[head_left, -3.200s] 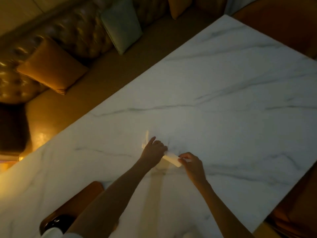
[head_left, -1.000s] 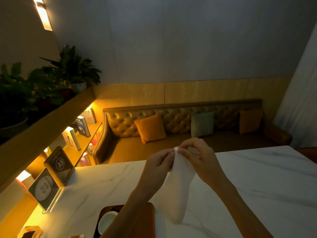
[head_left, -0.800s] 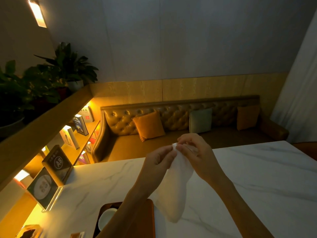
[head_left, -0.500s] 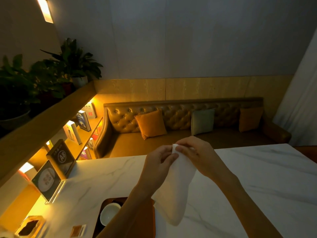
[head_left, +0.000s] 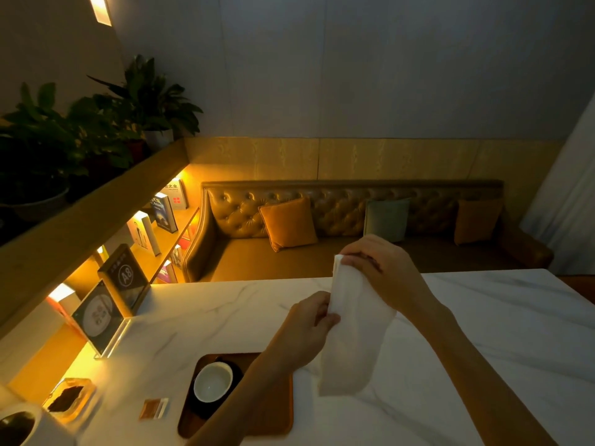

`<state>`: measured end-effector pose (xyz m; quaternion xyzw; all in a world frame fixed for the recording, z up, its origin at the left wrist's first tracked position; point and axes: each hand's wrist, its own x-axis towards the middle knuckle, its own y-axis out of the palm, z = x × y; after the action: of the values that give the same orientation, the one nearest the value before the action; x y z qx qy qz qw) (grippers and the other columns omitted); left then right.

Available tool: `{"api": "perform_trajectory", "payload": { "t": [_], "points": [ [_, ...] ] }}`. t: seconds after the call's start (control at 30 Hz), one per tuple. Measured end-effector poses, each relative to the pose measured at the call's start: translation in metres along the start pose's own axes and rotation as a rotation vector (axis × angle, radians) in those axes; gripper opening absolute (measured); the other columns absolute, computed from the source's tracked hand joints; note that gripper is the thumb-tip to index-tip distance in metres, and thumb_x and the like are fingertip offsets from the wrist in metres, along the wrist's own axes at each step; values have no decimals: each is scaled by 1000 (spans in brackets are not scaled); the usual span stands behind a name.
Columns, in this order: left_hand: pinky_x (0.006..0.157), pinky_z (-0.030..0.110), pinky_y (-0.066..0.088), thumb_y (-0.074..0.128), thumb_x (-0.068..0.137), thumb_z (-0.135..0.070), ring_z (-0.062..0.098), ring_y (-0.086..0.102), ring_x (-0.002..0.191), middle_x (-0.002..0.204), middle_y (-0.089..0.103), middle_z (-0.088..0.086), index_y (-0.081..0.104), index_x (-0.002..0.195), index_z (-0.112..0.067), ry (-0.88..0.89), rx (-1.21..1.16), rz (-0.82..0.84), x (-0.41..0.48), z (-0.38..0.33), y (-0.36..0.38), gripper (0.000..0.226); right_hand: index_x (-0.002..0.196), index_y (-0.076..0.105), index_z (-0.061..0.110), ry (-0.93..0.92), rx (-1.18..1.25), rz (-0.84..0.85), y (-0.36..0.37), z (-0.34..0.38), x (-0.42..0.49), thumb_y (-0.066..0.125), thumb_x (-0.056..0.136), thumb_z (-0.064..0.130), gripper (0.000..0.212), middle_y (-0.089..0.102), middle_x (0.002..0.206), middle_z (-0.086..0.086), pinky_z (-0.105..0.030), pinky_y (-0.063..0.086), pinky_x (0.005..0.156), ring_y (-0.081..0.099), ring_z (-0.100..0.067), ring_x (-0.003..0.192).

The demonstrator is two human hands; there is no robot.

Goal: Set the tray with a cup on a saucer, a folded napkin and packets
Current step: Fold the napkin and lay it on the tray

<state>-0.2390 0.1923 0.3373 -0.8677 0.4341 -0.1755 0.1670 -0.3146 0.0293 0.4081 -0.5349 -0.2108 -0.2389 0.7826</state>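
Both hands are holding a white napkin (head_left: 354, 336) up in the air above the marble desk (head_left: 483, 333), and it is hanging down as a long, loosely folded strip. The right hand (head_left: 383, 272) is gripping the napkin's top end, fingers curled closed over it, while the left hand (head_left: 310, 329) is pinching the strip's left edge lower down between thumb and fingers. The napkin's bottom end is dangling just right of a brown wooden tray (head_left: 273, 410), which is lying on the desk near the lower edge of the view with the left forearm crossing over it. On the tray's left half a white cup (head_left: 212, 381) is sitting upright on a dark saucer (head_left: 235, 370), mouth open to the camera. Just left of the tray, a small orange-and-white packet (head_left: 154, 408) is lying flat on the desk. Farther left, a clear dish (head_left: 69, 399) is holding something dark, and a white container (head_left: 19, 426) is showing at the corner. Acrylic sign stands (head_left: 96, 317) are standing along the desk's left side, and behind the desk a tufted leather sofa (head_left: 338, 214) is carrying orange and green cushions
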Motion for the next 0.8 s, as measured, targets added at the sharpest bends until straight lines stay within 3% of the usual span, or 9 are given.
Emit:
{"api": "perform_trajectory", "payload": {
  "t": [0.17,0.33,0.5,0.63,0.73,0.8],
  "points": [
    [100,37,51,53,97,-20,15,60,114,125,62,0,51,125,-21,-12,30,70,-3,14,7,28,102,67,11,-42,29,-43,-10,1,5,56,87,24,23,67,97,-3,-9,38,78,54,-4,86],
    [95,30,49,43,99,-21,8,56,111,121,58,-8,46,126,-29,28,31,104,-2,23,13,29,101,67,11,-24,19,-36,-19,-2,10,52,89,25,24,67,97,-6,-12,40,77,55,-7,85],
    [101,37,48,54,94,-28,11,55,116,125,57,-12,47,131,-29,-37,48,154,-2,36,24,38,101,67,7,-57,62,-99,-26,0,13,56,88,20,22,67,95,-8,-15,42,76,57,-10,83],
    [106,28,41,45,99,-22,7,48,121,133,51,-14,37,137,-37,-81,55,211,-4,49,28,41,100,67,8,-33,23,-97,-33,-8,14,55,88,23,23,67,95,-7,-18,43,77,58,-13,83],
    [95,8,37,41,98,-18,-6,48,114,126,48,-23,31,122,-54,-109,10,254,-4,48,19,44,100,67,4,-12,21,-111,-35,-16,10,57,86,18,22,68,95,-14,-16,41,75,57,-14,83],
    [94,18,47,47,96,-15,3,54,114,126,54,-7,41,127,-37,-108,-34,287,-4,54,14,38,100,66,4,14,30,-142,-36,-19,7,57,85,19,23,67,95,-11,-14,40,75,56,-13,83]
  ]
}}
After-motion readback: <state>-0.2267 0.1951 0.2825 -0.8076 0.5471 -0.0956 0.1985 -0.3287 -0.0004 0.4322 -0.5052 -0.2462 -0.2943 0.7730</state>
